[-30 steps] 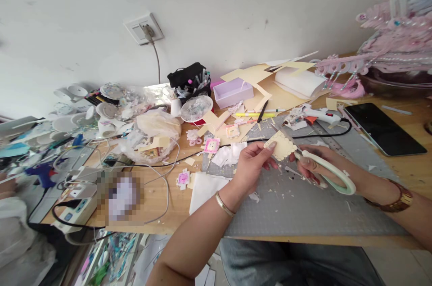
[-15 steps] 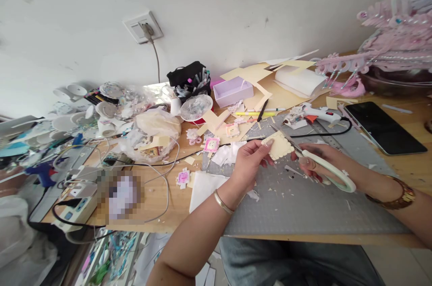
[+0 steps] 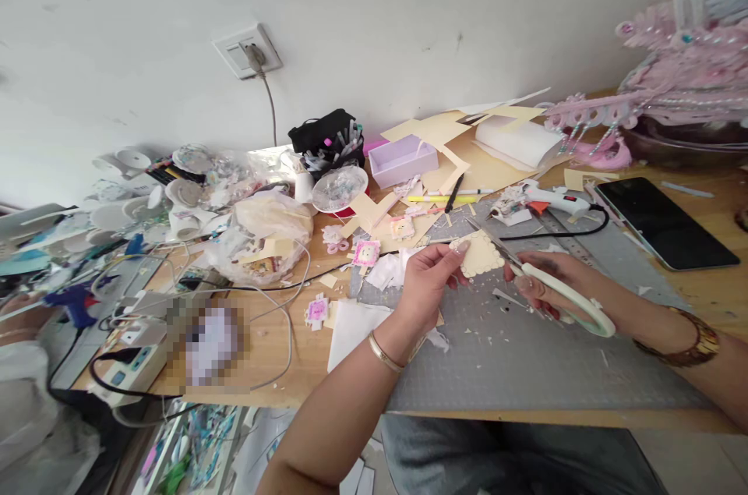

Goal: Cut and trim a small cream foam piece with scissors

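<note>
Between the thumb and fingers of my left hand [image 3: 429, 277] is a small cream card [image 3: 482, 255] with a scalloped edge. My right hand [image 3: 541, 281] grips a pair of scissors [image 3: 569, 298] with pale handles. Their blades lie along the card's right and far edge; whether they touch it I cannot tell. Both hands are above a grey cutting mat [image 3: 526, 370] strewn with paper scraps. Left of my left hand lie a pink-bordered square piece [image 3: 366, 253] and a smaller pink-and-white piece [image 3: 317, 310].
A white glue gun [image 3: 558, 199] and a black phone [image 3: 666, 220] lie to the right. Behind are a lilac box [image 3: 404, 161], cream card sheets [image 3: 449, 129] and a black pen bag [image 3: 327, 138]. Cables and a power strip [image 3: 132, 358] are at left, near another person's sleeve [image 3: 29, 378].
The card has turned slightly in my left hand. My right hand with the scissors has barely shifted. The rest of the table looks the same.
</note>
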`<state>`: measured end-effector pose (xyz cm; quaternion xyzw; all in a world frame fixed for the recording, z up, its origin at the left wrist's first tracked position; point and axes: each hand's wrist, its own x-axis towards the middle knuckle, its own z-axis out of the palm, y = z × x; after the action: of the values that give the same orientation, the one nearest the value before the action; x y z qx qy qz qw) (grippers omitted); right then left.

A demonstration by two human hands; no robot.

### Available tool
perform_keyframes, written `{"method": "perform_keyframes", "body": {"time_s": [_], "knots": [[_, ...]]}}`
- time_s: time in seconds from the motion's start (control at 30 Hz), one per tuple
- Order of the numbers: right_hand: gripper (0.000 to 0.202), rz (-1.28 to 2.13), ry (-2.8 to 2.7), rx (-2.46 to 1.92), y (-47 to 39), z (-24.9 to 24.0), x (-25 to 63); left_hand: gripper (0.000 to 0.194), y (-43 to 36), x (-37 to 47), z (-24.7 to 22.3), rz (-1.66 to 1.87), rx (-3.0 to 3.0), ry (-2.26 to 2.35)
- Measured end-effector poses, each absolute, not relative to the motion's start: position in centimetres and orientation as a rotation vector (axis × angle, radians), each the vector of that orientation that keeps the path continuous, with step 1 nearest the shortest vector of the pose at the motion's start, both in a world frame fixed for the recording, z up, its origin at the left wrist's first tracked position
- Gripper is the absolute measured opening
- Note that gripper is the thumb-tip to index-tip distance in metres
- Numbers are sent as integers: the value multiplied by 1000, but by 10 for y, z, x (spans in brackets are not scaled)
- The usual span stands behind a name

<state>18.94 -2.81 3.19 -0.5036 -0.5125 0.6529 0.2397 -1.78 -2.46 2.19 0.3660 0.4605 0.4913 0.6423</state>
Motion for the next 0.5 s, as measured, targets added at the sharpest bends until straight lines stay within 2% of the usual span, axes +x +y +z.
{"method": "perform_keyframes", "body": {"time_s": [0.3,0.5], "knots": [[35,1810,-1407,-1393,-26,11,199,45,-21,-21,23,1172,800,1073],[36,1880,-1320,-1384,-26,9,199,41,-19,-23,21,1186,791,1089]]}}
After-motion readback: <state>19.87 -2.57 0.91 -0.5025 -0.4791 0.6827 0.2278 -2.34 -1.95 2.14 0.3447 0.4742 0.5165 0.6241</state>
